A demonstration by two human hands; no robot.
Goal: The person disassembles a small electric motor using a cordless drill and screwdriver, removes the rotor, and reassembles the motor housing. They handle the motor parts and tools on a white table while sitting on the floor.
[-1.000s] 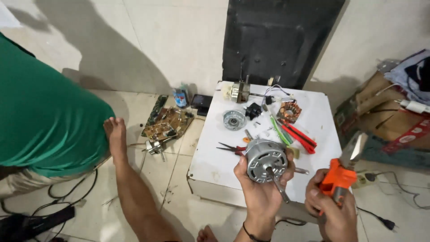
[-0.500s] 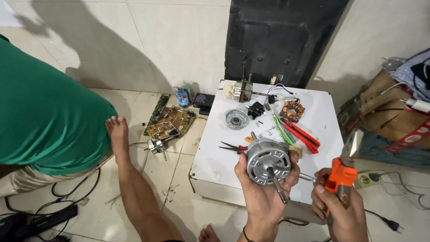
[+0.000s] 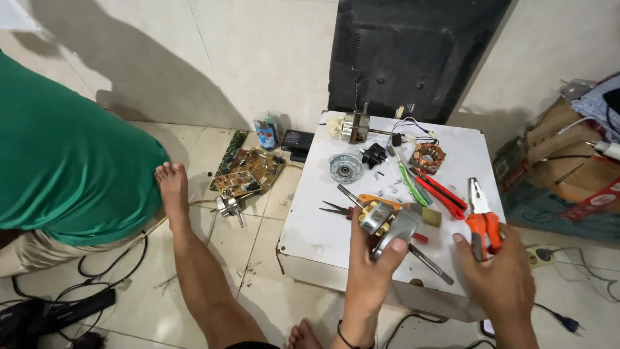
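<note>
Grey motor [image 3: 389, 227], orange pliers [image 3: 482, 223] in hand

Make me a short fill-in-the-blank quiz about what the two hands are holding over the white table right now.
1. The left hand holds a small electric ____ with a metal shaft.
2. The right hand holds pliers with ____ handles.
3. The white table stands on a ____ floor.

Missing words: motor; orange; tiled

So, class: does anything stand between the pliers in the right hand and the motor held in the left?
Nothing visible does. The left hand holds the motor above the white table; the right hand holds the orange pliers beside it, with an open gap between.
</note>
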